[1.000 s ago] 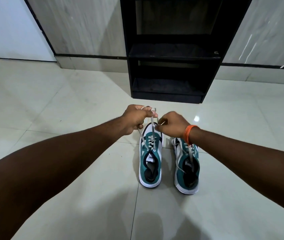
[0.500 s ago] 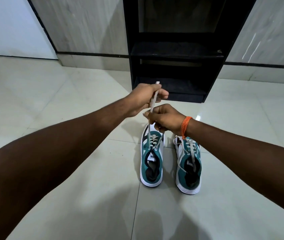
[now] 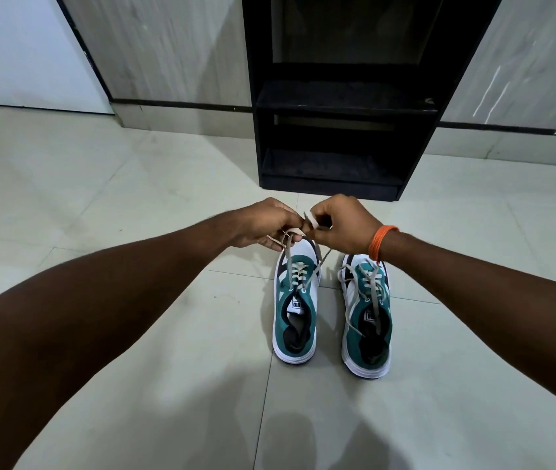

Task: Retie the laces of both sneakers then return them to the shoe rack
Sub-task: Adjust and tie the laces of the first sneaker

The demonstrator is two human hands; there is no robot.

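Note:
Two teal and white sneakers stand side by side on the tiled floor, toes away from me. Above the toe of the left sneaker (image 3: 296, 307), my left hand (image 3: 264, 223) and my right hand (image 3: 342, 227) each pinch one end of its grey laces (image 3: 295, 262), which run taut up from the eyelets. The hands nearly touch. The right sneaker (image 3: 367, 317) stands untouched, its laces (image 3: 364, 293) loose and trailing over its side. An orange band circles my right wrist.
A black shoe rack (image 3: 341, 96) with open shelves stands against the marbled wall just beyond the sneakers. Pale floor tiles (image 3: 134, 198) spread around. A white door panel (image 3: 15, 52) is at the far left.
My left hand came down from its raised pull and both hands drew together low over the left sneaker's toe, still holding the lace ends.

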